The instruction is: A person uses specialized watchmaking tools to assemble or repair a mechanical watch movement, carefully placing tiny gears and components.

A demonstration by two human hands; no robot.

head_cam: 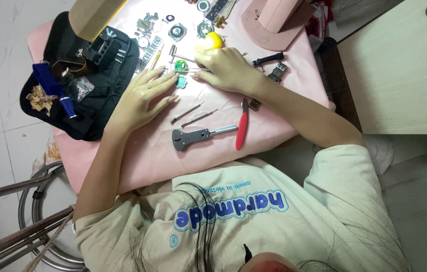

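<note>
**Hidden or unclear**
- Right hand (228,68): the fingers curl down onto the pink cloth (148,156). A thin metal sliver shows at the fingertips, but I cannot tell whether they pinch it or only rest there.
- Yellow rounded object (213,40): half covered by the right knuckles, so I cannot make out what it is.
- Tan box (95,17): cut off by the top edge and blocking part of the black tool case (87,100).
- Small parts along the far edge: too small for me to sort.

**In hand**
- Left hand (143,95): it lies flat with the fingers released and spread, gripping nothing. The fingertips are just beside a small blue-green watch case (180,81).
- Green round watch part (180,65): it sits between the two hands, just past the watch case.

**Around**
- Two thin drivers (187,113): near the left hand, on the near side.
- Grey case wrench (193,137) and red-handled knife (242,131): closer to the body, untouched.
- Black strap (269,59) and metal bracelet piece (277,72): beside the right wrist.
- Small hammer (175,52): beyond the watch parts.
- Pink stand (274,20): at the far right corner of the cloth.
- Blue-handled tool (54,88): lying on the tool case.
</note>
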